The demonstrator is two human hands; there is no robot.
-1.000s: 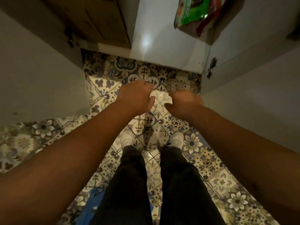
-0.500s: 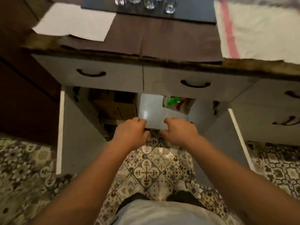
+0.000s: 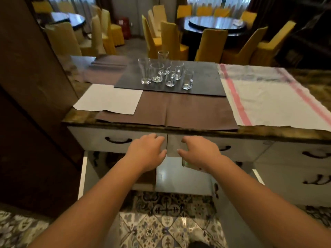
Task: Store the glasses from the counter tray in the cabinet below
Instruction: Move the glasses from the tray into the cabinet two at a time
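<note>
Six clear glasses (image 3: 163, 72) are standing upright in a loose cluster on a dark flat tray (image 3: 202, 83), which is lying on a brown cloth (image 3: 188, 110) spread across the counter (image 3: 80, 117). A white sheet of paper (image 3: 109, 99) is lying just left of the tray, and a white towel with pink stripes (image 3: 268, 99) is covering the counter to its right. Both hands are hovering side by side in front of the drawer fronts, palms down. The left hand (image 3: 146, 151) is holding nothing, its fingers loosely curled and partly spread. The right hand (image 3: 198, 152) is posed likewise, empty as far as can be seen. Below them, the cabinet (image 3: 179, 178) is standing open, its doors swung outward over the patterned floor tiles (image 3: 161, 221); the contents are too dim to make out.
</note>
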